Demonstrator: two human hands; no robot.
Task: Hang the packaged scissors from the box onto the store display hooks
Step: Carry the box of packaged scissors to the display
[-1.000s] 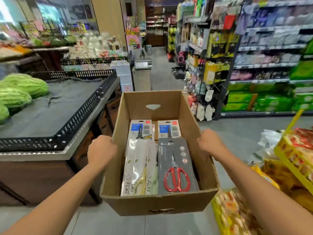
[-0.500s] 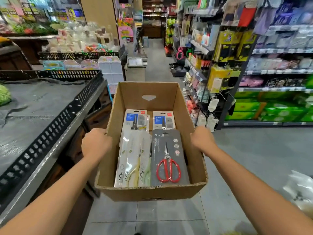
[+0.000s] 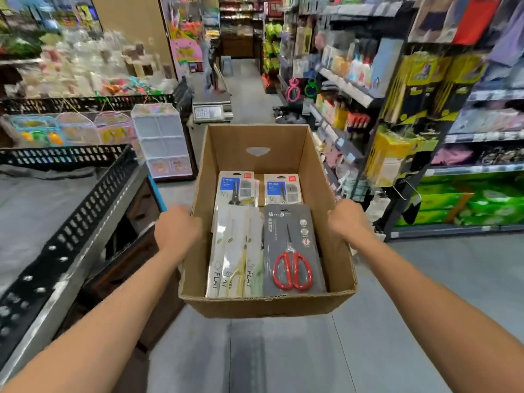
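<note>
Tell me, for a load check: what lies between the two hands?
In the head view, the box lies between the left hand and right hand, which grip its side walls; scissors packs lie inside.

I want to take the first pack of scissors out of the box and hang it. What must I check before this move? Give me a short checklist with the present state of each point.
1. Grip on the box: the left hand and the right hand each hold a side wall: ok.
2. Box level, packs lying flat inside, the red scissors pack on top: ok.
3. One hand free to pick up a pack: not ok, both hold the box.
4. Box resting on something: not ok, it is carried above the floor.
5. Free hook on the rack at the right: cannot tell, too blurred.
</note>
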